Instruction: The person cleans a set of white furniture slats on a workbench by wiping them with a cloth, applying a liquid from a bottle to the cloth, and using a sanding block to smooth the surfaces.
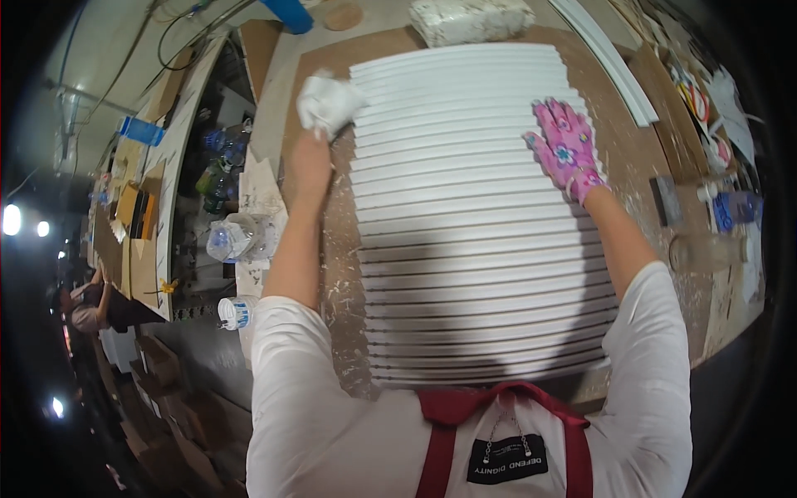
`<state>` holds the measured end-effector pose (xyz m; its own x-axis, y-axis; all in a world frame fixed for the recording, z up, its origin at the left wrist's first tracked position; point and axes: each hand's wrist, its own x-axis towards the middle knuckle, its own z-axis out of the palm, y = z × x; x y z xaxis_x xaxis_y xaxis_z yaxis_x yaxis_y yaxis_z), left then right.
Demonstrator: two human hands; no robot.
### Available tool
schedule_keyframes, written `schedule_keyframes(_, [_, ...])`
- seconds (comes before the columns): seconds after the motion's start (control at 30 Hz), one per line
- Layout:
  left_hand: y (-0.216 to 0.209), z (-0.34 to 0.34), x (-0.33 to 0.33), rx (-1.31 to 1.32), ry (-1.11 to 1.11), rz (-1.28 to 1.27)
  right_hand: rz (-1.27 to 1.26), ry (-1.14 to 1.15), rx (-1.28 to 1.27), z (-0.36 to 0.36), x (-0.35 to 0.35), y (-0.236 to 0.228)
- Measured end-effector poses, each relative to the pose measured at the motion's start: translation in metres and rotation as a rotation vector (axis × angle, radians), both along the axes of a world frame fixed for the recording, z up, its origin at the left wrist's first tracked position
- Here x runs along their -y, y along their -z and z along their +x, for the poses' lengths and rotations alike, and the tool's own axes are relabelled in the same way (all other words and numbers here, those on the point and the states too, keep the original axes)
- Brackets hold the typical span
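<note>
Many white slats (465,178) lie side by side in a wide panel across a brown board (332,274). At the panel's far left edge my bare left hand (312,158) is closed around a crumpled white cloth (329,101). The cloth overlaps the slat ends there. My right hand (566,143), in a pink flowered glove, rests flat near the right ends of the slats, fingers slightly spread and holding nothing. Shadow falls over the nearer slats.
A pale wrapped block (471,20) sits beyond the panel. Long white strips (606,62) lie far right, near a grey block (665,201) and a glass jar (706,251). A plastic bottle (228,241) and a small tub (236,313) stand left. Another person (91,311) is farther left.
</note>
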<state>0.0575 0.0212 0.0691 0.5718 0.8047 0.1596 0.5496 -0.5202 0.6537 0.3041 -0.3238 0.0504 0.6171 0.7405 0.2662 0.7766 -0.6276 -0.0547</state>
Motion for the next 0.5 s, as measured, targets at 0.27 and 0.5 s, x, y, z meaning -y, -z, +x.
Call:
schedule_keyframes(0.27, [-0.056, 0.048, 0.167, 0.446, 0.735, -0.227, 1.033, -0.317, -0.989, -0.062, -0.046, -0.042])
schedule_keyframes(0.5, [0.005, -0.011, 0.122, -0.12, 0.465, 0.403, 0.157, -0.432, -0.326, -0.123, -0.063, -0.061])
